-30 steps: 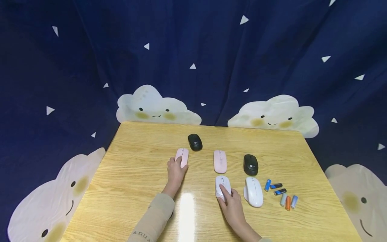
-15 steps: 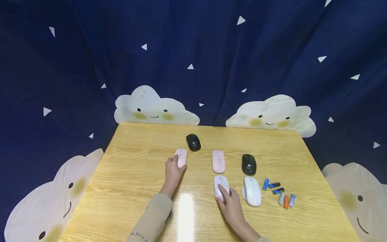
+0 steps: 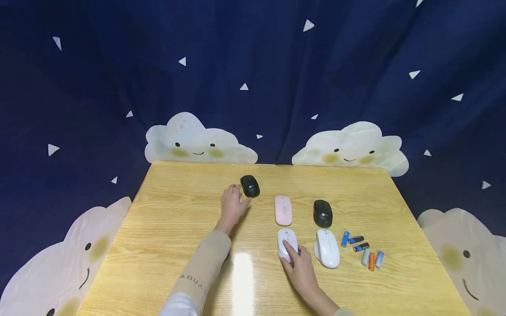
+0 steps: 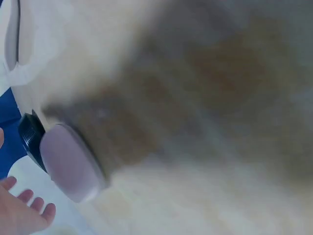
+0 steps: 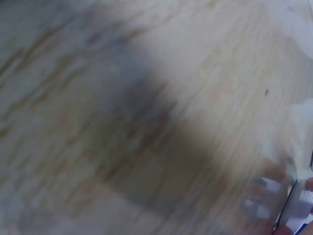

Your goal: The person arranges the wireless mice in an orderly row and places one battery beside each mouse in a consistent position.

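White mouse (image 3: 287,235) under the right hand (image 3: 301,271) on a wooden table (image 3: 178,197), with the left hand (image 3: 231,207) close to a black mouse (image 3: 250,186).

The right hand's grip is closed about the mouse, index finger on top and thumb along the side. The left hand's grip is loosely spread; from the head view it mostly hides a pink mouse (image 4: 71,161), which the left wrist view shows just apart from the fingertips. A second pink mouse (image 3: 283,210) lies beyond the held one. To the right rest a second black mouse (image 3: 323,213), a larger white mouse (image 3: 327,249) and six batteries (image 3: 371,261). A navy curtain (image 3: 221,52) hangs behind.
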### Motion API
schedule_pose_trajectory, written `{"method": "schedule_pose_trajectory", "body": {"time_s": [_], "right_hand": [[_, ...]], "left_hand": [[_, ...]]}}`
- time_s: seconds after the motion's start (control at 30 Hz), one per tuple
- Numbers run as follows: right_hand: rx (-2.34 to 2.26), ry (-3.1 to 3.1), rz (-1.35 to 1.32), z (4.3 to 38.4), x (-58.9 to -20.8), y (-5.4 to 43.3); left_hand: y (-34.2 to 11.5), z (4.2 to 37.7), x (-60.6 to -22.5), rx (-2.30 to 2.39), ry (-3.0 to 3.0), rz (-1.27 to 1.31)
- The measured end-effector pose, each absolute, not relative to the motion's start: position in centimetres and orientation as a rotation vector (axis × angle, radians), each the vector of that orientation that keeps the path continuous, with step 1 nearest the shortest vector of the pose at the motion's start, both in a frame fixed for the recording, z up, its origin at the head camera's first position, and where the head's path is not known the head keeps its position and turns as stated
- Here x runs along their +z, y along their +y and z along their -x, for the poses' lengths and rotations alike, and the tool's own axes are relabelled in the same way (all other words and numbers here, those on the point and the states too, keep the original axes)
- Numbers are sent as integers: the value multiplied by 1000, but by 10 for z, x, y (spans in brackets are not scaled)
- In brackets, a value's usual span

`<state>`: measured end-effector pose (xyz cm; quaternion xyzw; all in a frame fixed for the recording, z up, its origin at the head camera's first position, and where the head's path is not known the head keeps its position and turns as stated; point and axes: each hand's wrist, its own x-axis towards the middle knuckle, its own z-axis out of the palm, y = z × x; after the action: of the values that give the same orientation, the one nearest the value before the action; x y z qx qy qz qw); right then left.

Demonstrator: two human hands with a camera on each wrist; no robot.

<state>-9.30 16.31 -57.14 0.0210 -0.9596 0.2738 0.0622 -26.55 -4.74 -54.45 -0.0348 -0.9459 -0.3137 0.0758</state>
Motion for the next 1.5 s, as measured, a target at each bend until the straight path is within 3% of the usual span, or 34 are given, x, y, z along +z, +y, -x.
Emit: {"method": "schedule_pose_trajectory", "body": {"time_s": [0.37,0.77,1.5], "right_hand": [[850,-2887,-59,92,-575,162],[856,-2852,-54,92,-577,161],[844,-2846,-38,92,-579,163]], "left_hand": [[-28,292,-537,-567,-3187,378],[-22,290,-535,-699,-3270,452],[3,284,-548,-992,-3034,-55]]}}
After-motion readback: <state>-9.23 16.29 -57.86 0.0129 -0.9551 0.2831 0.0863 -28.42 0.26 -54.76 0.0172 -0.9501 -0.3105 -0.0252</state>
